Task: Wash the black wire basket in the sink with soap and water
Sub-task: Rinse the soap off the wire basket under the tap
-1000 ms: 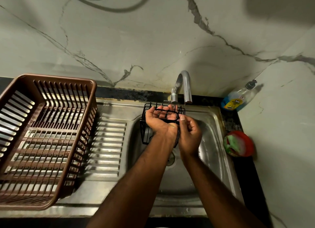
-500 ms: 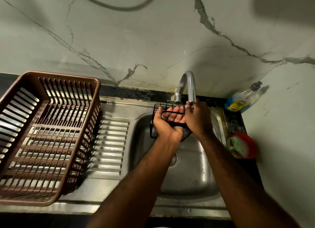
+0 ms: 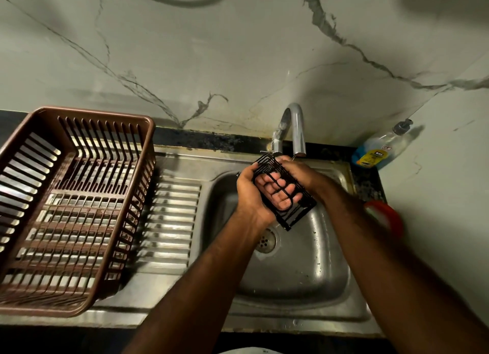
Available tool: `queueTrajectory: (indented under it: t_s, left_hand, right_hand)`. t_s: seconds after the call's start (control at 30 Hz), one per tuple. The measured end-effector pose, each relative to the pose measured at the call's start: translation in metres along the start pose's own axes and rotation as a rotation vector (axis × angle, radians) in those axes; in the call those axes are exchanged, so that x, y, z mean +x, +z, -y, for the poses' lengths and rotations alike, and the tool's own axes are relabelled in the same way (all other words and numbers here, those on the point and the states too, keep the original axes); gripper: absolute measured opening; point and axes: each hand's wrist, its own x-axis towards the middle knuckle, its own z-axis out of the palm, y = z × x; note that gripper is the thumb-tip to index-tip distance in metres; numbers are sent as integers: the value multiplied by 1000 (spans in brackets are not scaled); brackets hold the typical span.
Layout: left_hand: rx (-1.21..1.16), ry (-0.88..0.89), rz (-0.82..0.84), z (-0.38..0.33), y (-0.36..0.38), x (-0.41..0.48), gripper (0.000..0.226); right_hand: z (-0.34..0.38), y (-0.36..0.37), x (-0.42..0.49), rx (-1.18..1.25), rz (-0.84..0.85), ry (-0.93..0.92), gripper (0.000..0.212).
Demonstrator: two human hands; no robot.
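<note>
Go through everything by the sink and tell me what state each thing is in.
Black wire basket: held tilted above the sink.
Left hand: fingers curled through its wires.
Right hand: grips its far side.
Tap: no stream visible.
Soap bottle: leaning in the corner, partly full.
Brown dish rack: upright on the drainboard.

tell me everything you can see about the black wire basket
The black wire basket is a small rectangular rack of thin dark wire, apparently coated metal, with parallel bars and open gaps. It is held tilted above the sink, close to the tap. The left hand grips it, fingers showing through the wires; the right hand lies against its right side, fingers hidden.
</note>
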Motion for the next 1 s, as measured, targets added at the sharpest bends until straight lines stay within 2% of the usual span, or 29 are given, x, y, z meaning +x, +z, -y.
queueTrajectory:
  t_s: [0.07, 0.2, 0.33, 0.43, 0.47, 0.53, 0.6, 0.7, 0.87, 0.93, 1.0]
  left_hand:
    - [12, -3, 73, -5, -4, -3, 52]
    - [12, 42, 124, -18, -23, -5, 55]
    - [50, 62, 116, -21, -38, -7, 51]
    - [40, 90, 89, -18, -44, -8, 52]
    - [37, 99, 83, -17, -45, -8, 53]
    - [47, 110, 75, -15, -48, -7, 54]
    - [52, 117, 67, -12, -51, -5, 53]
    - [24, 145, 79, -6, -58, -2, 50]
    - [64, 148, 117, -3, -63, -5, 57]
    - [79, 154, 165, -5, -69, -8, 49]
    - [55, 143, 259, -7, -80, -9, 46]
  right_hand:
    - [-8, -2, 8, 5, 16, -16, 34]
    - [-22, -7, 24, -273, -266, -252, 33]
    - [-31, -5, 33, -404, -438, -438, 15]
    - [-30, 5, 35, -432, -562, -413, 21]
    - [-31, 9, 37, -451, -505, -353, 29]
    - [-30, 17, 32, -451, -266, -220, 60]
    - [-29, 26, 21, -469, -101, -194, 81]
    - [-27, 39, -5, -653, -4, -323, 71]
    - [-38, 21, -13, -725, 17, -537, 53]
    - [-46, -2, -1, -818, -46, -458, 49]
    - [-52, -27, 9, -779, -112, -300, 47]
